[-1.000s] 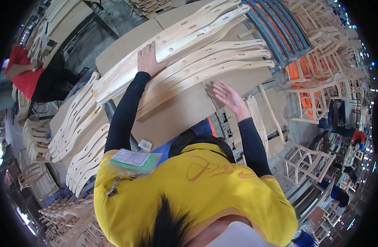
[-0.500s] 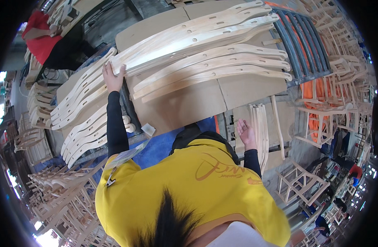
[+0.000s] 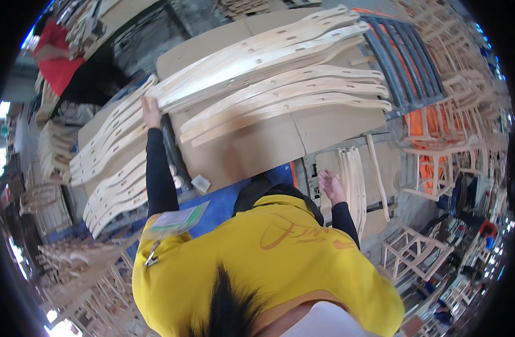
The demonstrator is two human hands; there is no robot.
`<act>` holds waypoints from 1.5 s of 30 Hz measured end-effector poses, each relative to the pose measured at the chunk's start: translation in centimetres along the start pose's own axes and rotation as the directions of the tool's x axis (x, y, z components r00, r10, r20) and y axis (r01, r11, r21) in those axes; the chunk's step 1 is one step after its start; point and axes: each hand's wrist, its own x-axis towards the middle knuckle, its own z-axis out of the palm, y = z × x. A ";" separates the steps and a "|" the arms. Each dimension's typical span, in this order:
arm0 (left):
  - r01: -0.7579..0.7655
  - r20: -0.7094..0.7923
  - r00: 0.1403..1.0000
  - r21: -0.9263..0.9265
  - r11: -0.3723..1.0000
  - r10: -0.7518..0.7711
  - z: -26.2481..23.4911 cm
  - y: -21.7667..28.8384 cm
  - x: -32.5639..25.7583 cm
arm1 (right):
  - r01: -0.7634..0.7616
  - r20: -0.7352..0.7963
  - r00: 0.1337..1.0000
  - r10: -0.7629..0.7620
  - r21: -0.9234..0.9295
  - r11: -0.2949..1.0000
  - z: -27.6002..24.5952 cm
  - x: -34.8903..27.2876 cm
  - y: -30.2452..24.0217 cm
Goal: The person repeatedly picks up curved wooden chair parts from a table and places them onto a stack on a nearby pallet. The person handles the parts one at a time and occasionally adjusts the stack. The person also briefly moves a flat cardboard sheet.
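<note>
The long curved wooden slat point(image 3: 252, 56) is lying across the cardboard-covered table point(image 3: 324, 126), on top of a fanned row of like pieces, and the left hand point(image 3: 150, 111) is pressing on its near end with fingers curled over the edge, gripping the wood. The right hand point(image 3: 331, 185) is hanging open and empty, palm up, just beside a bundle of thin curved strips point(image 3: 353, 180) standing off the table's right edge. To shift a piece this long cleanly, the left hand is probably best keeping the slat flat and sliding it along its length (a one-ended lift would likely let the far tip swing into the grey slatted rack point(image 3: 406, 62)). Bringing the free hand up to steady the middle would seem wise. More slats point(image 3: 108, 185) are stacked to the left, close to the sleeve.
</note>
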 end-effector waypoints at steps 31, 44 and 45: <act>-0.761 0.821 -0.416 -0.550 0.345 0.392 36.1 18.3 -56.4 | 0.096 -0.606 0.634 -0.480 -0.554 0.827 -28.7 -5.0 37.9; -0.781 0.774 -0.624 -0.616 0.105 -0.103 62.5 -0.6 -67.7 | 0.143 -0.245 0.951 0.188 0.888 0.437 -26.7 0.7 27.1; -0.767 0.758 -0.642 -0.636 0.086 -0.117 65.0 -4.3 -68.0 | 0.098 -0.172 0.969 0.179 0.927 0.362 -25.7 1.8 26.1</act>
